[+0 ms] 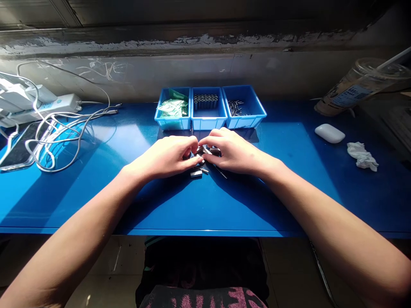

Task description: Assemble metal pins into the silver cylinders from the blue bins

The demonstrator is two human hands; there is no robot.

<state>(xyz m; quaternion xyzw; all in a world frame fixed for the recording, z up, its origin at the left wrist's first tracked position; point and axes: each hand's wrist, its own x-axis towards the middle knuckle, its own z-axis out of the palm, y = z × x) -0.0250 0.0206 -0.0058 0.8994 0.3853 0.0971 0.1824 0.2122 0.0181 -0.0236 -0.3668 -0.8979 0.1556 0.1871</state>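
My left hand (168, 156) and my right hand (233, 150) meet at the middle of the blue table (96, 201), fingertips together over a small pile of metal parts (201, 164). The fingers of both hands pinch small metal pieces; what each one grips is partly hidden. A short metal sleeve (196, 173) and a thin pin (221, 172) lie loose just in front of the hands. Behind them stand three blue bins: the left bin (171, 122) holds green bags, the middle bin (207, 122) holds metal cylinders, the right bin (248, 119) holds small pins.
A power strip (61, 102), white cables (58, 132) and a phone (19, 149) lie at the left. At the right are a white earbud case (329, 133), a crumpled tissue (362, 155) and a plastic cup with a straw (356, 87). A wall rises behind the table.
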